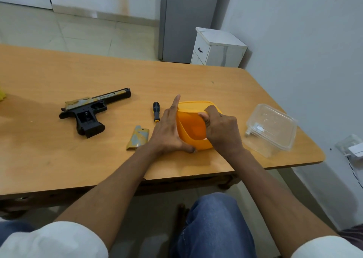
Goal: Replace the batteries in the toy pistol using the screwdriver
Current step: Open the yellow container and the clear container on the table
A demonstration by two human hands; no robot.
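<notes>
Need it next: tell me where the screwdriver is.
The screwdriver lies on the table, centre of the head view, just left of the left hand, right of the toy pistol.

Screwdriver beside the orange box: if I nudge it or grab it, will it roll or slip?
The screwdriver lies flat on the smooth table, and its rounded handle would probably roll sideways if nudged. The black handle looks ribbed, so it should grip well. It looks small and stiff, likely light to lift.

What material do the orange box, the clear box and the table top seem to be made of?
Orange box: likely plastic, slightly translucent, since light glows through its wall. Clear box: thin transparent plastic, glossy, its contents visible through it. Table top: wood or wood-look laminate, matte, with faint grain streaks; which one is unclear.
</notes>
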